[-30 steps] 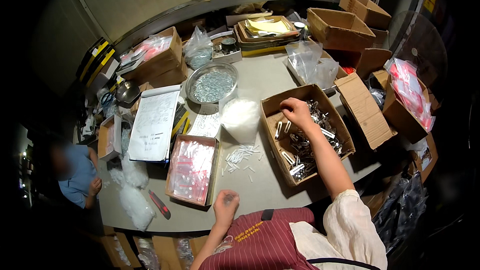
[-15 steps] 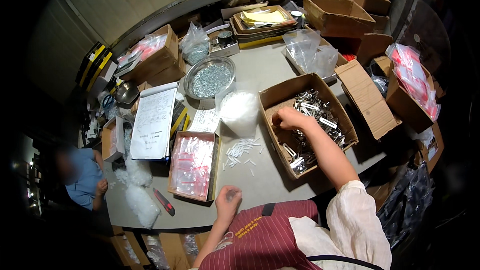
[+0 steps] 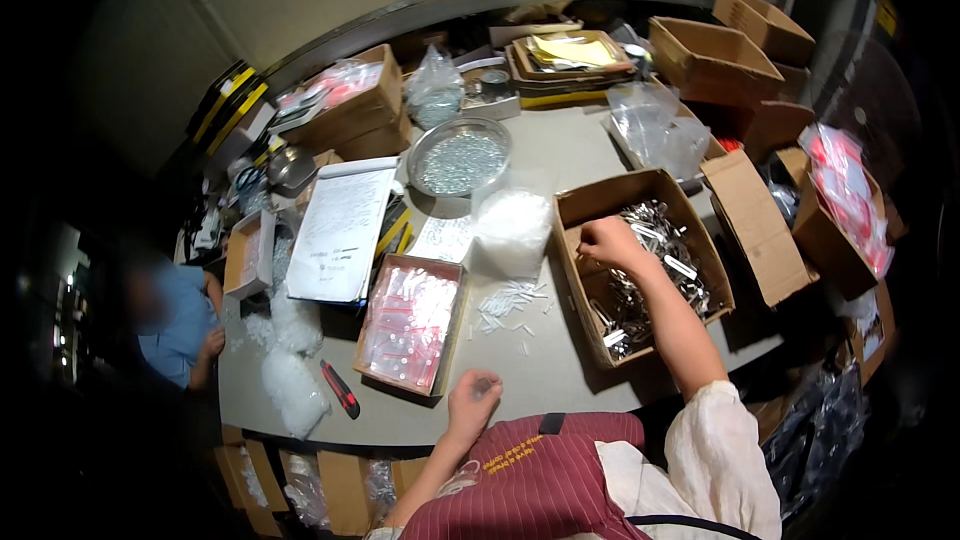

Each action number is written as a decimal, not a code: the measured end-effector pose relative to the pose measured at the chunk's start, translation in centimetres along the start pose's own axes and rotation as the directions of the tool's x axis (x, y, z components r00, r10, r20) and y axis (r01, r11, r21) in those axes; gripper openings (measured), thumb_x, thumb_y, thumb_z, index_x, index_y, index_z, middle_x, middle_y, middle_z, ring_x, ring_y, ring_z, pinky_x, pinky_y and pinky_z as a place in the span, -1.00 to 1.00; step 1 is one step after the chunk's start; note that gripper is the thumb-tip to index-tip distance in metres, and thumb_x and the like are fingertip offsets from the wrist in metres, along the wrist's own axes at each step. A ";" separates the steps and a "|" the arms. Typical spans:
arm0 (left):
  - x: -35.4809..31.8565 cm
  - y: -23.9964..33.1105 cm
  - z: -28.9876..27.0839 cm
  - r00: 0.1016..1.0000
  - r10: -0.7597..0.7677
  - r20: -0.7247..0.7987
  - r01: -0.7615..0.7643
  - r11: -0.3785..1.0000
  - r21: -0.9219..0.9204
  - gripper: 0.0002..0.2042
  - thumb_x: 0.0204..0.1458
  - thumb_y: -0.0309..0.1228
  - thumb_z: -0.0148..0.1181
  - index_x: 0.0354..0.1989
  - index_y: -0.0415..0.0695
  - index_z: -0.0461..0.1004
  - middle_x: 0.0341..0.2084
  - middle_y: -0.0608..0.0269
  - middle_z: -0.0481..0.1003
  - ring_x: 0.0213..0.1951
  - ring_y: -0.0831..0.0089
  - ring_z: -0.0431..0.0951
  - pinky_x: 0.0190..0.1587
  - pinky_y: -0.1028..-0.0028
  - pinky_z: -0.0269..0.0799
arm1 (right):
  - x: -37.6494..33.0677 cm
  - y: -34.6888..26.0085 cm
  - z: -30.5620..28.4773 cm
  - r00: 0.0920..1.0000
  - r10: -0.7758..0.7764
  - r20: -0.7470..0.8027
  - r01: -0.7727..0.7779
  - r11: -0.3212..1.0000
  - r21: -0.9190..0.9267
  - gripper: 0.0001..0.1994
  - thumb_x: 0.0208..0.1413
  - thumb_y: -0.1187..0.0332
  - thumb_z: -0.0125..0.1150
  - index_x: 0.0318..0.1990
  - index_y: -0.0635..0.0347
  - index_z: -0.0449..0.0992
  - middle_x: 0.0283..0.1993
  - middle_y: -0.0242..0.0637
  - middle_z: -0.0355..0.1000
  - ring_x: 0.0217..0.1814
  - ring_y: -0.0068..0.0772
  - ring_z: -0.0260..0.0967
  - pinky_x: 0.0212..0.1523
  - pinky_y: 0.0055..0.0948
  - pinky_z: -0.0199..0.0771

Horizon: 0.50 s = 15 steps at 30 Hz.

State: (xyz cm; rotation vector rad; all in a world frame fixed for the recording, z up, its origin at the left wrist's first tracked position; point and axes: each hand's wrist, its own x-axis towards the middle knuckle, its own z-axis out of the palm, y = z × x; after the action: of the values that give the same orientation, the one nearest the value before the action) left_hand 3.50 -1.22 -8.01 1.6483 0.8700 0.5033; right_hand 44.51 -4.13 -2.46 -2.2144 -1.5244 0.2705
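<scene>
My right hand (image 3: 610, 243) reaches into an open cardboard box (image 3: 572, 285), over its left part. Its fingers are drawn together; what they hold, if anything, is hidden. Flat, shiny metal pieces (image 3: 655, 230) with slots lie heaped in that box, partly under my forearm. My left hand (image 3: 474, 405) rests by the table's front edge, its fingers curled round something greyish and see-through that is too small to name. Beyond it are short white sticks (image 3: 508, 303), strewn on the table. To its left stands a shallow box of small red-edged clear bags (image 3: 408, 325).
A clear bag of white pieces (image 3: 512, 225) and a metal bowl of small metal parts (image 3: 460, 158) stand farther back. A clipboard with papers (image 3: 342, 225) and a red-black box cutter (image 3: 341, 390) lie left. Cardboard boxes (image 3: 715, 55) crowd the back right. Another person (image 3: 180, 325) is at far left.
The whole view has shifted, so the table sits a little farther right and lower. My right hand stays in the box with a slightly changed finger pose; my left hand stays near the front edge.
</scene>
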 end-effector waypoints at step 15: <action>2.6 10.5 1.1 0.978 0.209 0.025 -0.210 0.977 0.035 -0.73 -0.04 -0.59 0.24 -0.14 -0.21 0.39 -0.28 -0.03 0.57 -0.15 0.02 0.61 -0.14 0.27 0.48 | -11.6 -19.1 -1.5 0.861 -0.505 0.062 0.453 0.816 0.359 -0.82 0.05 0.44 0.30 -0.17 0.24 0.63 -0.46 -0.04 0.51 -0.49 -0.05 0.49 -0.41 -0.28 0.50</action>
State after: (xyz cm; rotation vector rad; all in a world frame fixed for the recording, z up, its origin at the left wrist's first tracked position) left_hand 8.85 -0.69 1.44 1.7873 0.6975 0.6165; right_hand 24.75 -9.46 6.59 -1.5128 -1.9013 0.5047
